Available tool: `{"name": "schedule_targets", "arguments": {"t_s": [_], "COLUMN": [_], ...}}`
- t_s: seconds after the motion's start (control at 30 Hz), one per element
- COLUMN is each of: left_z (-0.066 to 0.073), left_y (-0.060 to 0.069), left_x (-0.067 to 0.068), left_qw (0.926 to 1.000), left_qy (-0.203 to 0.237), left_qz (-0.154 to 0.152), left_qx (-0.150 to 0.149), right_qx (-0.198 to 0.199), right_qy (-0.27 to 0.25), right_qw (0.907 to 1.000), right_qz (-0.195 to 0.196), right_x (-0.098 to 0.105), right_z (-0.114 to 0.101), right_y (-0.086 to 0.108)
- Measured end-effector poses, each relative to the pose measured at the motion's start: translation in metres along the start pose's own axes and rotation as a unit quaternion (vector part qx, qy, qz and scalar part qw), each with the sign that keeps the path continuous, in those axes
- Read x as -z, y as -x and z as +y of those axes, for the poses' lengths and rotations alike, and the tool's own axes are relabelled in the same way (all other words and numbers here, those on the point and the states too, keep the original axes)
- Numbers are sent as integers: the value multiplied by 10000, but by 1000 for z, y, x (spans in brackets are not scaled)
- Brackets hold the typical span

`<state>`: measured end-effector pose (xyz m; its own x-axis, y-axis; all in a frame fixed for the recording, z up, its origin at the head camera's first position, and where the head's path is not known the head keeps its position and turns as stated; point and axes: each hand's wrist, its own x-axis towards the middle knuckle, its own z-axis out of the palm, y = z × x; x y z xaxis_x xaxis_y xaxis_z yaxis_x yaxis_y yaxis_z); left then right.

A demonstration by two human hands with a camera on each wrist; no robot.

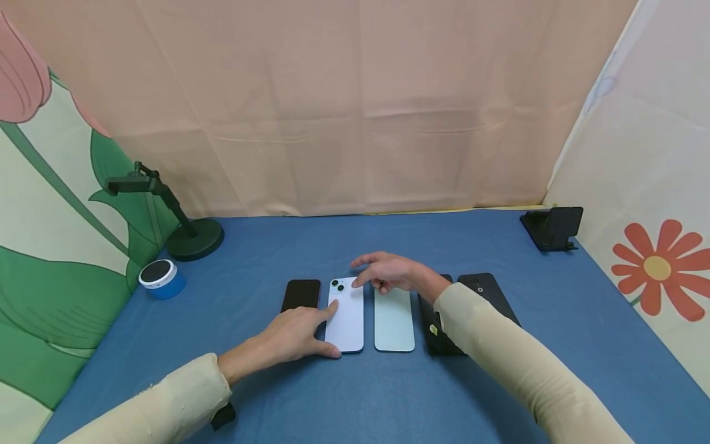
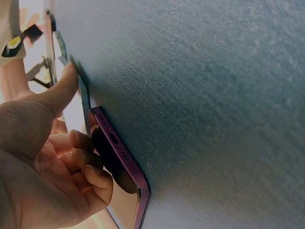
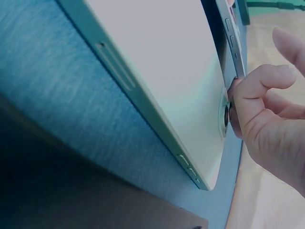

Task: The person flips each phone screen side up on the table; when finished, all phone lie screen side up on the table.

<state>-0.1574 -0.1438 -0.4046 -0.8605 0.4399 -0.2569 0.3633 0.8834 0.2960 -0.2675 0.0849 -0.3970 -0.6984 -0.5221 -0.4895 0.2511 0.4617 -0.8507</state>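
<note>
A lavender phone lies back up on the blue table, its cameras at the far end. My left hand rests at its left side, thumb by the near left corner and a finger on the left edge. Beside that hand lies a black phone, whose purple-edged end shows in the left wrist view. Over the lavender phone's far right corner my right hand touches down, one finger held out. Under that hand is a pale green phone, back up.
Two black phones lie to the right, partly behind my right sleeve. At the back left stands a black jointed stand near a blue-and-white round item. A black folding holder stands at the back right.
</note>
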Motion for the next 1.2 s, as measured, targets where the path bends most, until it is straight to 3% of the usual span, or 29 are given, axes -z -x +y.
{"name": "schedule_targets", "arguments": {"t_s": [0.23,0.4,0.7,1.2], "left_z": [-2,-2,-2,-4], "left_y": [1,1,1,-1], "left_x": [-1,-3,-2,5], "left_qw": [9999,9999,9999,9998], "left_qy": [-12,37,59,-59], "left_qz": [68,63,66,-44], "left_qx": [-118,-70,-91,-165], "right_qx": [-64,150,780,932], "right_qy": [-67,-49,389,1308], "right_qw": [9999,9999,9962,9870], "right_qz": [-47,-64,-13,108], "right_x": [-6,-10,-9,-6], "right_z": [-2,4,15,8], "right_y": [0,1,8,10]}}
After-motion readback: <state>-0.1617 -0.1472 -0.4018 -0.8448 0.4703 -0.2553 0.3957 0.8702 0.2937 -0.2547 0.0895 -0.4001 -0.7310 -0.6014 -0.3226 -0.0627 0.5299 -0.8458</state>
